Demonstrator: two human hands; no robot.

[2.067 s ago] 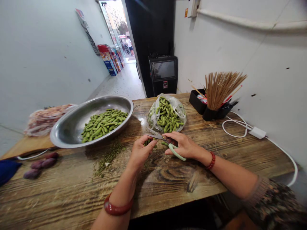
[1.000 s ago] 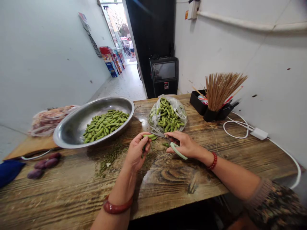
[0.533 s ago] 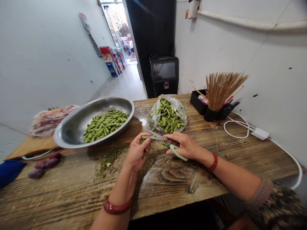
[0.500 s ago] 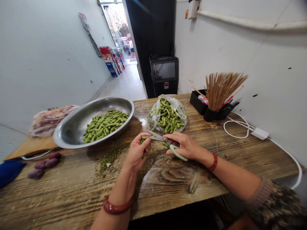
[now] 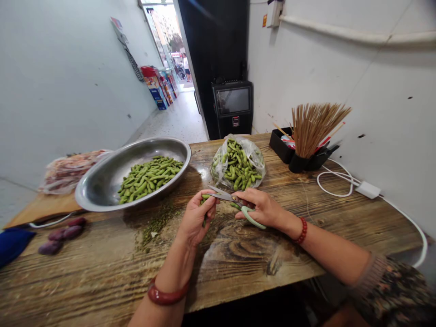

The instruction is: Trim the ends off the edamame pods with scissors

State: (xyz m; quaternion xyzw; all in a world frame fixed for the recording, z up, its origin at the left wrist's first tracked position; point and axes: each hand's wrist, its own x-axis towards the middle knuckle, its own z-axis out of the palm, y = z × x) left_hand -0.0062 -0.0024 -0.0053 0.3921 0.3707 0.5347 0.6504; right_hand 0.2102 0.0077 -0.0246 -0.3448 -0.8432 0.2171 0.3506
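Pinching slim green pods (image 5: 205, 197) at the fingertips, the left hand (image 5: 196, 217) sits just in front of a crinkled, clear plastic bag (image 5: 258, 156) crammed with knobbly green pods (image 5: 238, 164)! And the right hand (image 5: 261, 210), near its partner but apart, wraps round steel scissors with pale green looped handles (image 5: 225, 195), also in front of the bag. Blades parted, beside the left fingertips: that fingertip hold seemingly leaves steel room, though whether metal touches pod, I can't tell. Left of the bag, a wide, shiny metal basin (image 5: 98, 179) cradles a smooth green pile (image 5: 150, 179), presumably for easy reach. Crumbly green scraps (image 5: 155, 229) litter the grainy brown wooden table (image 5: 245, 259), nearer than the bag and leftward.
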